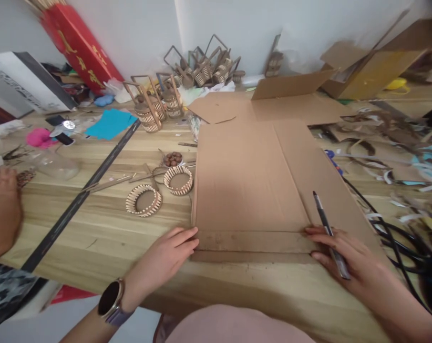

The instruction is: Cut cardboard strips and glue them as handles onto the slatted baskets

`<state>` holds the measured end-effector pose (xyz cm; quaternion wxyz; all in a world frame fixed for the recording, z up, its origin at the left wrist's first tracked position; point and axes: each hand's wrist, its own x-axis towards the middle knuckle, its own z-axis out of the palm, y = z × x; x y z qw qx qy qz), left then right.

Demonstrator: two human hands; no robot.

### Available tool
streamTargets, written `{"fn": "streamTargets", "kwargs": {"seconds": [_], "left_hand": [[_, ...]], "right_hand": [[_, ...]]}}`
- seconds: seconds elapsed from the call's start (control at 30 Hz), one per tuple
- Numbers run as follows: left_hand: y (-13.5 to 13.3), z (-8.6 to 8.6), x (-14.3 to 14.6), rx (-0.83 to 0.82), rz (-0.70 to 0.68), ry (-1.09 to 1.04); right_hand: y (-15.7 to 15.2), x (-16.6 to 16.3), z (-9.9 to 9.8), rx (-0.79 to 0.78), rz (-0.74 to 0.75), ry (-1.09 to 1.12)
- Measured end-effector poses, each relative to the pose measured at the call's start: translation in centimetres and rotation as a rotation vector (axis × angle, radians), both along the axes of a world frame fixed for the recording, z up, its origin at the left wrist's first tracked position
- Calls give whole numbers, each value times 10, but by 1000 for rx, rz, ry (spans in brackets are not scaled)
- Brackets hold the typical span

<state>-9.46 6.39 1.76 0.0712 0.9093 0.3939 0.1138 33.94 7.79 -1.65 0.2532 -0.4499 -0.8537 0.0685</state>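
A flattened cardboard box [252, 186] lies on the wooden table [105, 233] in front of me. A narrow cardboard strip [253, 241] lies across its near edge. My left hand [162, 259], with a watch on the wrist, rests open with its fingertips on the strip's left end. My right hand [339, 255] presses the strip's right end and holds a dark pen [328, 228] between its fingers, tip pointing away from me.
Two small woven rings [143, 200] and a long black ruler [83, 195] lie left of the cardboard. Another person's hand [1, 209] is at the far left. Small woven lanterns [151, 107], a blue sheet [110, 124], boxes and black cables [398, 233] surround it.
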Motion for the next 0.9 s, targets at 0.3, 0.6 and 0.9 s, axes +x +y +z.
{"fn": "streamTargets", "kwargs": {"seconds": [0.3,0.6,0.9], "left_hand": [[-11,0,2,10,56,-24],[-8,3,12,98,30,39],[-2,0,9,89,-35,89]], "right_hand": [[-1,-7,0,34,14,6],[-9,-8,-1,-5,-35,44],[-14,-7,2,5,-16,51]]}}
